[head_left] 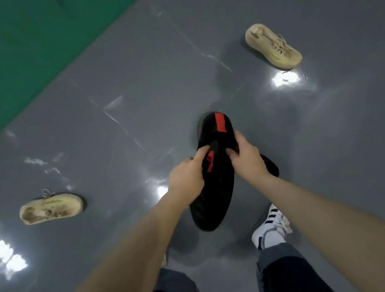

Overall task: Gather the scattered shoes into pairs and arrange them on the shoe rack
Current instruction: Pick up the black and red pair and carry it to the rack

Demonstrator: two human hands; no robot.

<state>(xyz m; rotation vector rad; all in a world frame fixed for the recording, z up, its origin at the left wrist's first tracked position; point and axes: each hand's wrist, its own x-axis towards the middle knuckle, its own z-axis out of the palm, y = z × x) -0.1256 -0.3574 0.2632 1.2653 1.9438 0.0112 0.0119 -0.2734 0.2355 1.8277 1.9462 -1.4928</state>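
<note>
Above the grey floor I hold a black shoe (pixel 213 198) with red marks, heel away from me. My left hand (pixel 185 179) grips its left side near the opening, and my right hand (pixel 245 157) grips its right side. Behind my right wrist a second black shape (pixel 270 165) sticks out, apparently another black shoe; which hand holds it is hidden. One beige laced shoe (pixel 273 45) stands upright on the floor at the far right. Another beige shoe (pixel 51 207) lies on its side at the left. The shoe rack is out of view.
The glossy grey floor (pixel 132 92) spreads all around, with bright light reflections. A green mat (pixel 7 47) covers the far left corner. My own right foot in a white striped sneaker (pixel 271 228) stands just below the held shoe, and my jeans fill the bottom edge.
</note>
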